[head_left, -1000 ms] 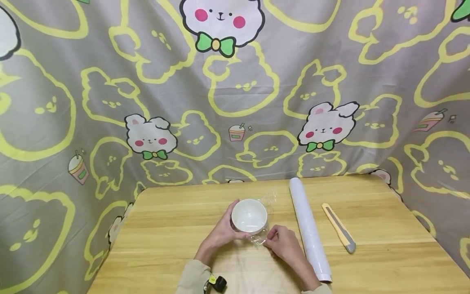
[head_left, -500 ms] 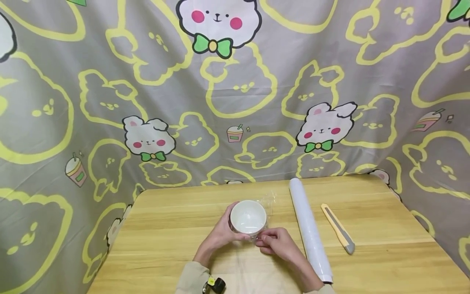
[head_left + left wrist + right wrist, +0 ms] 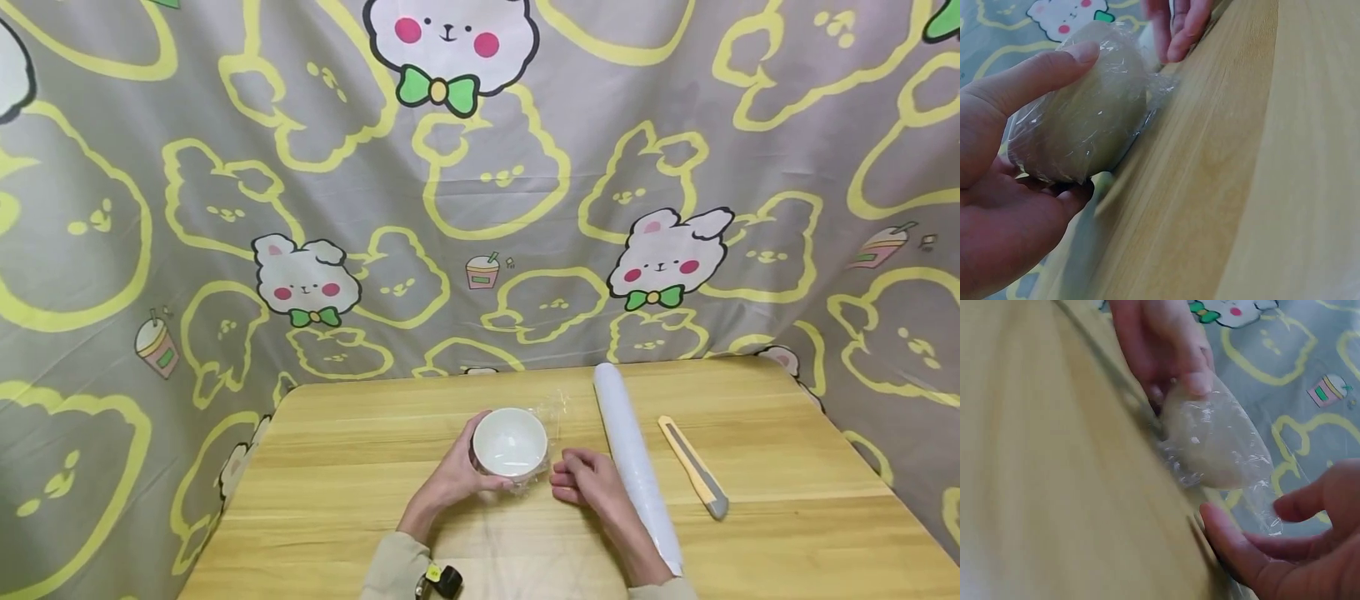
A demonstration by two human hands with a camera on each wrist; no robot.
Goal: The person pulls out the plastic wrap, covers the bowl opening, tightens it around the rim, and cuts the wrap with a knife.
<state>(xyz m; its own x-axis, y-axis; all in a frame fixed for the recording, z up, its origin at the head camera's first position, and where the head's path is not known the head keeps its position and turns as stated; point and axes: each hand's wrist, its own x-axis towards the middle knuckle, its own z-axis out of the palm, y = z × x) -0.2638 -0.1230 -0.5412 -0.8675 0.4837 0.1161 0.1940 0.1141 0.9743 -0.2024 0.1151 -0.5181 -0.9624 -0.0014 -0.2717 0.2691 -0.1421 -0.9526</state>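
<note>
A white bowl (image 3: 510, 442) stands near the middle of the table, in the grip of my left hand (image 3: 453, 473). In the left wrist view the thumb lies on the wall of the bowl (image 3: 1088, 115), the other fingers low on its far side. Clear cling film (image 3: 1207, 422) is wrapped over the bowl's wall, crinkled near its base. A loose flap of the film (image 3: 557, 412) sticks out at the bowl's right. My right hand (image 3: 592, 485) is just right of the bowl, fingers bent loosely and apart from the thumb, with nothing visibly held.
Right of my right hand lies a long roll of cling film (image 3: 628, 442). A yellow and grey utility knife (image 3: 692, 467) lies farther right on the wooden table (image 3: 337, 467). A patterned curtain (image 3: 375, 192) hangs behind the table and along its sides.
My right hand first pinched the film at the bowl's near right, moved in against the bowl, then let go and drew back to the right. The left hand keeps its grip.
</note>
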